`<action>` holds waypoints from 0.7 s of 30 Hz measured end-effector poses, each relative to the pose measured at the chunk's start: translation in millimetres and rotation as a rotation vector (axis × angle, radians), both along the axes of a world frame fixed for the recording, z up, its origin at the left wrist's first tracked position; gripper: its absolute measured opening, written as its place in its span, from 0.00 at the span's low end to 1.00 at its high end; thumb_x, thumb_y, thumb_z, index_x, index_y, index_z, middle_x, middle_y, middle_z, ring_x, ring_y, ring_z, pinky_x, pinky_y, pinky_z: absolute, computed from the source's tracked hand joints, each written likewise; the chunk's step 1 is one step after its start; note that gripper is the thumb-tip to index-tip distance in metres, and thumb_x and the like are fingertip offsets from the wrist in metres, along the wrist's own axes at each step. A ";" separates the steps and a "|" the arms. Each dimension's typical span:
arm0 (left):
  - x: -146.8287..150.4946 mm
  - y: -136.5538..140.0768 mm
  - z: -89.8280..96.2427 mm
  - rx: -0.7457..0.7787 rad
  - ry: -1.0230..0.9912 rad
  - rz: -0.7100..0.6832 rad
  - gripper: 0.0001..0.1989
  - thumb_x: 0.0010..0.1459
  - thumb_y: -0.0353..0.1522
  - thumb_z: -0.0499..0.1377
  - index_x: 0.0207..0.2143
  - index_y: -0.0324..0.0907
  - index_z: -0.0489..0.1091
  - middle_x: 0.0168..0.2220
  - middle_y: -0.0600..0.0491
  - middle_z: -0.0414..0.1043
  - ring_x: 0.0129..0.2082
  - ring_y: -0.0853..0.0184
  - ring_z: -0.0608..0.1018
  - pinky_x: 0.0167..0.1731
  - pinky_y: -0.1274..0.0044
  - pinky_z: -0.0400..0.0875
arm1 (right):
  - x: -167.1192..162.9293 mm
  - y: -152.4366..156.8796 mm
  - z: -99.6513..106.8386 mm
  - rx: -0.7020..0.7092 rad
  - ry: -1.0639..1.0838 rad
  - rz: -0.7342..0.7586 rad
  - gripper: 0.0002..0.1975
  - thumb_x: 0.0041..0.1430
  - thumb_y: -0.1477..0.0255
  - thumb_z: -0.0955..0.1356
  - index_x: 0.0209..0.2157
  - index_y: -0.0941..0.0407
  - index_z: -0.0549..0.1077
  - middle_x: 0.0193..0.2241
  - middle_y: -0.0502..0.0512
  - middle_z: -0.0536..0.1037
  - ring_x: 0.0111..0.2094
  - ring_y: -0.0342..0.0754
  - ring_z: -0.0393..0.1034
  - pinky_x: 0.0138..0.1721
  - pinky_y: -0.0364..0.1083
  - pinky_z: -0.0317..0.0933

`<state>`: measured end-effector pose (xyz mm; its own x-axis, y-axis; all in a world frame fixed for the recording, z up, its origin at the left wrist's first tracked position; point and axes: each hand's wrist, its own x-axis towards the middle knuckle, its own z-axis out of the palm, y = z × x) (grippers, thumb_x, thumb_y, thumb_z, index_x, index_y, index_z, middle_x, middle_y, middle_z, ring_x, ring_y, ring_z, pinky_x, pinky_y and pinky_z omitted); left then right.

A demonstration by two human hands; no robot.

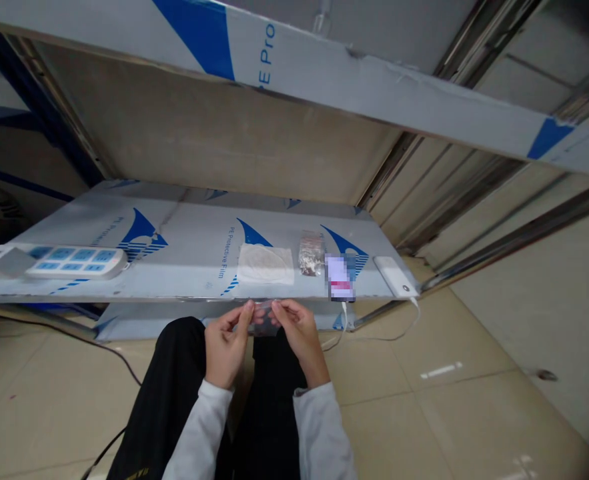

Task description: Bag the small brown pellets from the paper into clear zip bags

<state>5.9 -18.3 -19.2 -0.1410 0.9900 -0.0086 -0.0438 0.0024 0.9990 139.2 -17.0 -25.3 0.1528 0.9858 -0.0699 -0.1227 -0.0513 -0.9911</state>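
Above my knees, at the front edge of the shelf, a small clear plastic bag (264, 325) is stretched between my two hands. My left hand (228, 343) pinches its left side between thumb and fingers. The opposite side is pinched by my right hand (298, 333). The bag is see-through, and I cannot make out anything inside it. Just beyond my hands lies a flat whitish square (265, 265) with a faint round outline. To its right is a clear packet (311, 257) with small white bits in it.
A phone (340, 277), its screen blurred, lies at the shelf's front edge with a white cable attached. A white power bank (395, 277) is on the right, a white and blue power strip (77, 262) on the left. A film-covered upper shelf (314, 73) overhangs.
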 end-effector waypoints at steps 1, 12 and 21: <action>-1.0 0.4 -1.4 -0.010 0.003 0.011 0.17 0.53 0.42 0.61 0.33 0.36 0.78 0.29 0.49 0.80 0.29 0.63 0.80 0.34 0.74 0.76 | 7.6 6.4 -0.4 0.015 -0.067 -0.020 0.16 0.51 0.59 0.71 0.33 0.57 0.76 0.27 0.53 0.78 0.28 0.45 0.70 0.33 0.44 0.64; -28.8 11.5 -3.9 -0.131 0.056 0.149 0.21 0.49 0.47 0.61 0.32 0.38 0.77 0.30 0.50 0.80 0.31 0.63 0.80 0.36 0.75 0.75 | 152.1 190.9 6.3 -0.072 -1.421 0.020 0.47 0.43 0.69 0.75 0.62 0.62 0.54 0.62 0.72 0.55 0.63 0.64 0.48 0.59 0.57 0.50; -52.0 15.1 -5.8 -0.271 0.031 0.276 0.25 0.44 0.50 0.63 0.35 0.38 0.76 0.33 0.49 0.80 0.36 0.58 0.80 0.41 0.70 0.75 | 175.6 269.3 -12.4 -0.098 -1.445 0.414 0.48 0.29 0.67 0.79 0.56 0.60 0.64 0.55 0.68 0.69 0.56 0.62 0.64 0.55 0.51 0.58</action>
